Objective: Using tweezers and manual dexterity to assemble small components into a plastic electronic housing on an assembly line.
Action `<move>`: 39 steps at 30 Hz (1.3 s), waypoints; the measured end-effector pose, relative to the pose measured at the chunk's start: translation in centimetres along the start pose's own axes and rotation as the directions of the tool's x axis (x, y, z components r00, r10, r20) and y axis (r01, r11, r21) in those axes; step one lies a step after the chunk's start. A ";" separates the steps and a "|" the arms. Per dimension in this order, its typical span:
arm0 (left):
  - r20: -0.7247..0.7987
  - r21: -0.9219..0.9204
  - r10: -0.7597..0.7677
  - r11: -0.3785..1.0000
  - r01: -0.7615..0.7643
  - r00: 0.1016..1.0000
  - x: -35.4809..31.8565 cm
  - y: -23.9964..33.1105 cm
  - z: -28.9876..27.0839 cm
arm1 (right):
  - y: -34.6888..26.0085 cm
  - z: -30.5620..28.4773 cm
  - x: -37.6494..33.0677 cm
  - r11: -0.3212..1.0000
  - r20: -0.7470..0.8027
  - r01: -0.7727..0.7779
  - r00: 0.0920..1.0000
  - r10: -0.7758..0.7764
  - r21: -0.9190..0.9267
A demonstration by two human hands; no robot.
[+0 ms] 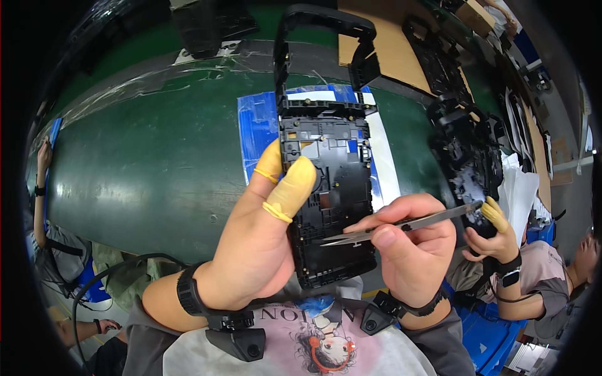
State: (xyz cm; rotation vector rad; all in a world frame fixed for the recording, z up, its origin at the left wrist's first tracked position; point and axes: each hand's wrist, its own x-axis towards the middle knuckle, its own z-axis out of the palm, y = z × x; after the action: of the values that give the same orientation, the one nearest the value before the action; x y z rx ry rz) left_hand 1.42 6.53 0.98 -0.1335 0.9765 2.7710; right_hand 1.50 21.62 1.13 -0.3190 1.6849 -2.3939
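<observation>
My left hand (pixel 241 254), with yellow finger cots on the thumb and a finger, grips a black plastic device housing (pixel 338 169) by its left side. The housing stands tilted up toward me, its ribbed inner face showing, with small brass-coloured inserts and an open frame at its top end. Between the thumb and fingers of my right hand (pixel 414 254) is a pair of metal tweezers (pixel 433 219). Their tips point left, over the lower part of the housing; whether they touch it or pinch a small part, I cannot tell.
Behind the housing, a blue sheet (pixel 257 116) and white paper (pixel 385 169) lie on the green tabletop (pixel 144 163). At right, a co-worker's hand (pixel 498 241) is beside several black housings (pixel 467 150). Cardboard (pixel 389 56) lies at the back; another person's arm (pixel 41 200) shows far left.
</observation>
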 end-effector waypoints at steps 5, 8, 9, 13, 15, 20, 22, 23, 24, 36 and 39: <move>-0.004 -0.012 0.024 1.000 -0.024 1.000 -0.2 -0.1 0.0 | 0.1 0.3 -0.1 0.999 -0.057 0.035 0.998 -0.036 -0.018; -0.001 -0.030 0.036 0.999 -0.036 0.999 -0.3 -0.1 0.0 | 0.1 0.5 -0.1 0.998 -0.066 0.030 0.997 -0.033 -0.055; 0.010 -0.040 0.039 0.998 -0.038 0.999 -0.4 -0.1 -0.1 | 0.1 0.5 -0.1 0.998 -0.078 0.030 0.996 -0.035 -0.058; 0.019 -0.037 0.043 0.998 -0.042 0.999 -0.6 0.0 -0.1 | 0.1 0.6 -0.2 0.997 -0.075 0.039 0.996 -0.043 -0.062; 0.013 -0.043 0.044 0.998 -0.044 0.999 -0.6 -0.1 0.0 | 0.1 0.6 -0.2 0.999 -0.082 0.046 0.996 -0.048 -0.027; 0.008 -0.053 0.057 0.997 -0.057 0.998 -0.7 -0.1 0.0 | 0.2 0.7 -0.3 0.997 -0.083 0.048 0.995 -0.052 -0.055; 0.026 -0.050 0.055 0.997 -0.054 0.998 -0.7 -0.1 -0.1 | 0.3 0.7 -0.2 0.997 -0.088 0.054 0.994 -0.059 -0.057; 0.026 -0.050 0.055 0.997 -0.054 0.998 -0.7 -0.2 -0.1 | 0.3 0.7 -0.2 0.997 -0.082 0.062 0.994 -0.067 -0.056; 0.033 -0.063 0.051 0.997 -0.049 0.998 -0.7 -0.2 -0.2 | 0.3 0.7 -0.2 0.996 -0.076 0.070 0.994 -0.074 -0.055; -0.044 0.222 0.172 0.962 -0.159 0.984 -1.6 0.9 -1.4 | -0.2 -0.5 0.2 0.987 -0.172 0.110 0.981 -0.089 0.117; -0.016 0.218 0.268 0.941 -0.258 0.963 -1.5 2.0 -2.6 | 0.7 -2.3 0.3 0.997 -0.258 0.043 0.964 -0.059 -0.067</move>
State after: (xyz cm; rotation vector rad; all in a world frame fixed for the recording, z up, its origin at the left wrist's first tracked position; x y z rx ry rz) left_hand 2.48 3.18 0.41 -0.0354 1.3912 2.8820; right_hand 0.55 23.42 -0.27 -0.0585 1.8831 -2.5170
